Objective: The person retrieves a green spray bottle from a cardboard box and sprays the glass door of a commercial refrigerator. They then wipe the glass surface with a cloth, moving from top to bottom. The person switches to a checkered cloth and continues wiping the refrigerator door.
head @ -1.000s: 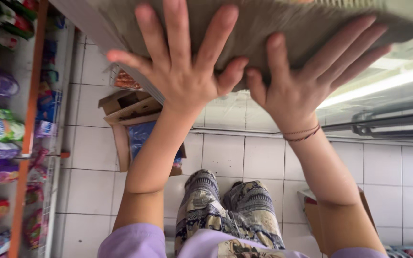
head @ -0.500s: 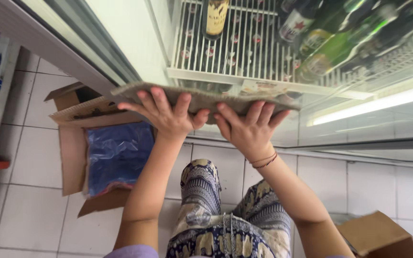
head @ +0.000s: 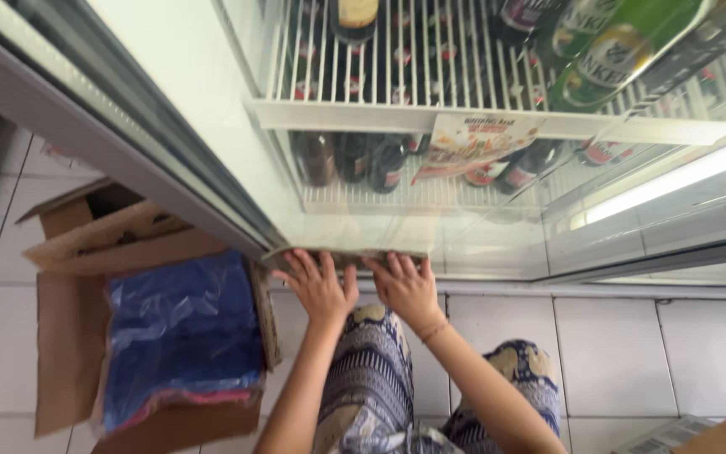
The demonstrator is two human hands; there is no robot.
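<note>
Both hands now sit low in the centre of the frame, where half a second ago they were higher and a second ago filled the top. The left hand (head: 319, 284) and right hand (head: 405, 286) press flat, fingers spread and unclenched, under the cardboard sheet (head: 342, 255), which has dropped to the fridge's (head: 212, 101) bottom edge, below the bottles (head: 355, 155). An open box (head: 161, 336) lies lower left
</note>
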